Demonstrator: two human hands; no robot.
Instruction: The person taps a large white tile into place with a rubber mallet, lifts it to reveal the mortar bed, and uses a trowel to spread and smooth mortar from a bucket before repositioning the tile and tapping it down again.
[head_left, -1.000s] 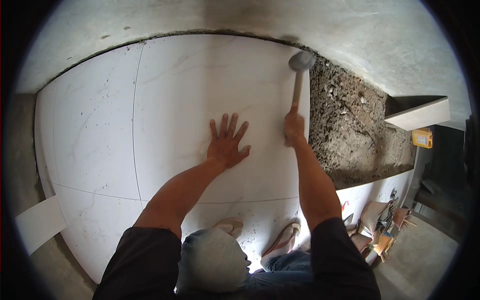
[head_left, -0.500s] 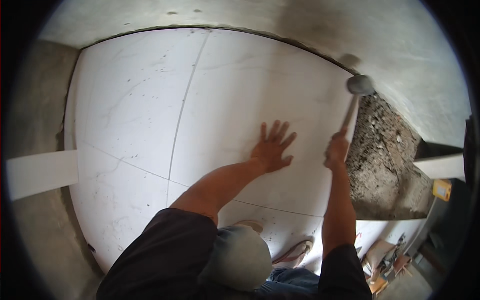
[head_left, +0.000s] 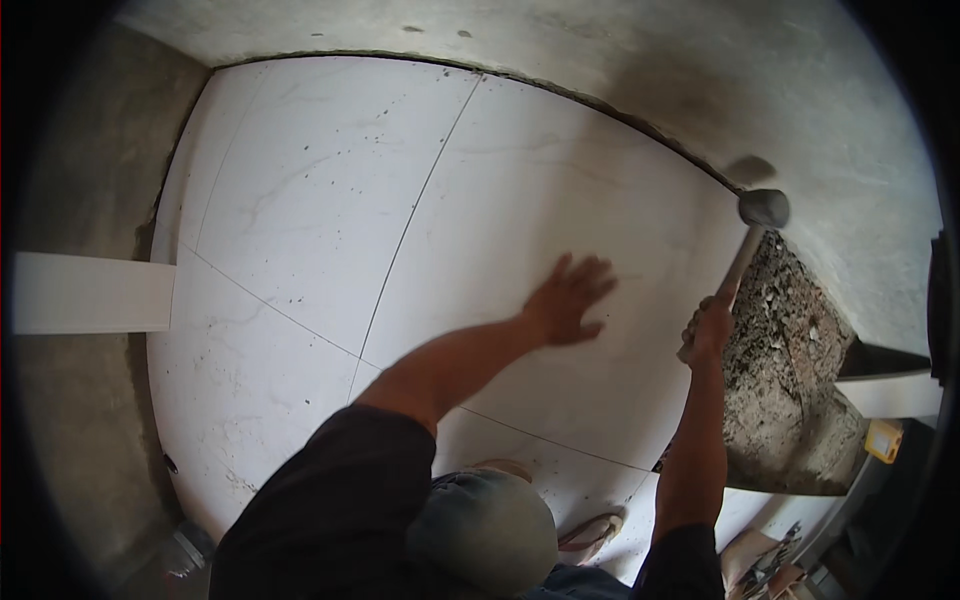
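My left hand (head_left: 566, 301) lies flat, fingers spread, on a large white marbled floor tile (head_left: 560, 230). My right hand (head_left: 708, 330) grips the wooden handle of a rubber mallet (head_left: 762, 208), whose grey head is raised above the tile's right edge, close to the grey wall. Several white tiles (head_left: 300, 210) lie side by side with thin joints between them. My bent knee (head_left: 480, 530) shows at the bottom.
A patch of rough grey mortar bed (head_left: 790, 370) lies right of the tiles. A white strip (head_left: 90, 293) lies on the bare concrete at left. A yellow object (head_left: 884, 440) and small tools sit at the lower right. A sandal (head_left: 590, 533) rests by my knee.
The view has swung left, so both hands and the mallet appear further right. The left hand stays flat on the tile; the mallet stays raised in the right hand.
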